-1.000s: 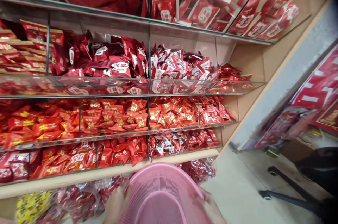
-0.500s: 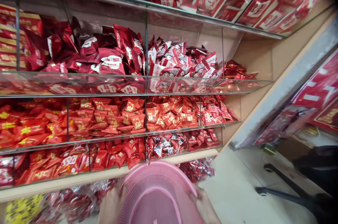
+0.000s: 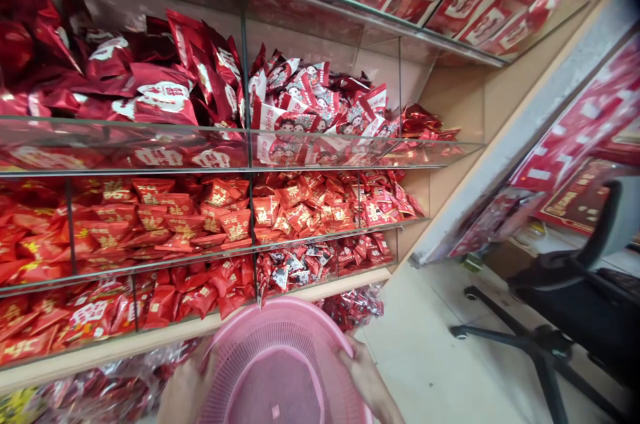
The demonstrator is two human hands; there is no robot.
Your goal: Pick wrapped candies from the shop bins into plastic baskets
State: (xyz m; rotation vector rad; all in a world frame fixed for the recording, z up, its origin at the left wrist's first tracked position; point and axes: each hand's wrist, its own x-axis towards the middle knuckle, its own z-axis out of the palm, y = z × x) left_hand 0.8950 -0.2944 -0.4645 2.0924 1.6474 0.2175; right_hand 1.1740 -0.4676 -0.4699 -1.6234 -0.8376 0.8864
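A round pink plastic basket (image 3: 274,387) with slotted sides is held low in front of me, and nothing lies in it. My left hand (image 3: 186,381) is closed on its left rim, slightly blurred. On the opposite side, my right hand (image 3: 364,371) grips the right rim, thumb toward the inside. Just beyond the basket's far rim are the lowest shelf's red candy packets (image 3: 200,294) and small red, white and black packets (image 3: 295,266).
Glass-fronted shelves hold orange-red packets (image 3: 170,214), dark red bags (image 3: 165,94) and patterned white-and-red packets (image 3: 320,104). Clear plastic bags of goods (image 3: 353,307) lie beneath the lowest shelf. A black wheeled chair (image 3: 575,277) stands on the tiled floor (image 3: 425,344) at right.
My view has turned to the right, so the shelves shift left and more of the chair shows. Both hands still hold the basket, which appears slightly further left.
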